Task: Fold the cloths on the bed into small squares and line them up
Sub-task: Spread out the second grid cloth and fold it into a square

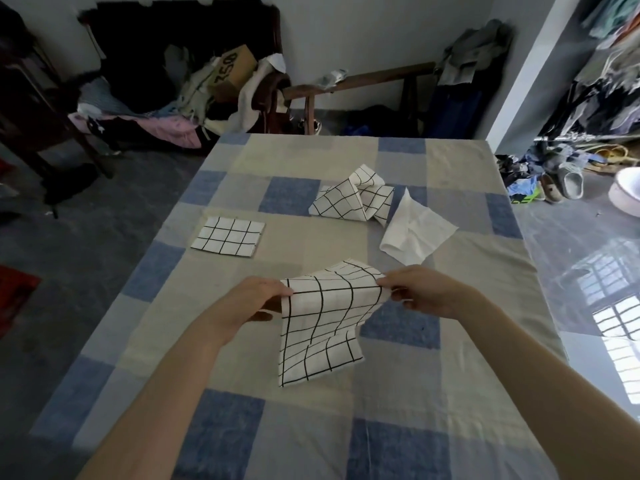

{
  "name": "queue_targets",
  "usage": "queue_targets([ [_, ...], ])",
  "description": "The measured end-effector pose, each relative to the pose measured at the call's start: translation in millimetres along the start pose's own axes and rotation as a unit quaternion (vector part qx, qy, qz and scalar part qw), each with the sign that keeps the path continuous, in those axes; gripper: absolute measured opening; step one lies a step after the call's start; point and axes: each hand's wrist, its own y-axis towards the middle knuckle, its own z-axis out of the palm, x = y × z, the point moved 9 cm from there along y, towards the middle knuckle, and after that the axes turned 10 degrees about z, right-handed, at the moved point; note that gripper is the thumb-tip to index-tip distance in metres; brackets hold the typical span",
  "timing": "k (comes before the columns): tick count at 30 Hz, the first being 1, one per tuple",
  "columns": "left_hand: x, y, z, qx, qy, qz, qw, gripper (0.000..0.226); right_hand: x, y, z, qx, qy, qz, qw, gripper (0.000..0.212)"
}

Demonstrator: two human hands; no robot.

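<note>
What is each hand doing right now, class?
Left hand: pinches the left top corner of the grid cloth.
Right hand: pinches its right top corner.

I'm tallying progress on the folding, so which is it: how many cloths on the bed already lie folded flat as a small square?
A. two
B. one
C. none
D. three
B: only the folded grid cloth lies flat as a square; the crumpled grid cloth and plain white cloth are unfolded, and the held grid cloth hangs between the left hand and right hand.
</note>
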Motion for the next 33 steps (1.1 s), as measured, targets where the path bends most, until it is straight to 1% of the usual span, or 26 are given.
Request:
queue_targets([
  [3, -0.3, 7.8, -1.2, -0.016, 0.006, -0.024, 1.0, 0.023, -3.9, -3.3, -5.1, -0.002, 0.016, 0.025, 1.0, 0.011],
  [5, -5.2, 15.1, -3.7, -0.039, 0.014, -0.03, 0.999, 0.019, -4.3, -5.8, -8.6, -0.015, 0.028, 0.044, 0.999, 0.012],
  [8, -26.3, 32.1, -8.5, -0.061, 0.059, -0.015, 0.996, 0.018, 8.9, -9.1, -22.2, -0.082, 0.05, 0.035, 0.995, 0.018],
  [10, -53.1, 43.0, -12.2, -0.074, 0.079, 0.022, 0.994, 0.017, 31.4, -16.4, -34.8, -0.143, 0.074, -0.017, 0.987, 0.017],
  [13, -107.7, 45.5, -17.8, -0.111, 0.06, 0.137, 0.983, 0.014, 73.6, -42.2, -53.7, -0.221, 0.104, -0.151, 0.958, 0.018],
  [15, -137.1, 35.0, -20.2, -0.122, 0.029, 0.223, 0.967, 0.012, 90.9, -63.0, -57.8, -0.243, 0.104, -0.23, 0.937, 0.02],
  [16, -145.0, 28.6, -19.9, -0.119, 0.019, 0.255, 0.959, 0.012, 93.2, -72.3, -56.3, -0.247, 0.095, -0.254, 0.93, 0.022],
  [18, -143.3, 18.4, -16.6, -0.106, 0.013, 0.281, 0.954, 0.013, 82.7, -81.2, -51.3, -0.254, 0.064, -0.27, 0.927, 0.028],
  [20, -118.2, 15.0, -8.9, -0.092, 0.027, 0.265, 0.96, 0.016, 53.6, -76.3, -42.3, -0.249, 0.039, -0.251, 0.935, 0.032],
  [21, -98.7, 15.2, -2.5, -0.081, 0.035, 0.243, 0.966, 0.019, 33.3, -69.5, -37.0, -0.242, 0.025, -0.23, 0.942, 0.034],
  [23, -46.2, 16.4, 12.6, -0.052, 0.048, 0.172, 0.983, 0.023, -13.0, -51.4, -23.5, -0.226, -0.014, -0.177, 0.958, 0.036],
  [25, 15.9, 15.7, 26.2, -0.028, 0.072, 0.095, 0.993, 0.019, -63.4, -33.0, -9.8, -0.204, -0.046, -0.1, 0.973, 0.036],
  [28, 97.2, 8.7, 41.0, -0.016, 0.137, 0.01, 0.99, 0.019, -129.2, -14.9, 3.4, -0.18, -0.082, 0.018, 0.98, 0.033],
  [30, 128.1, 4.3, 50.9, -0.002, 0.163, -0.013, 0.986, 0.024, -152.9, -7.9, 7.3, -0.169, -0.131, 0.058, 0.975, 0.038],
  [33, 144.7, 2.2, 58.7, 0.001, 0.206, -0.015, 0.979, 0.03, -159.3, -4.3, 8.2, -0.153, -0.182, 0.086, 0.967, 0.042],
])
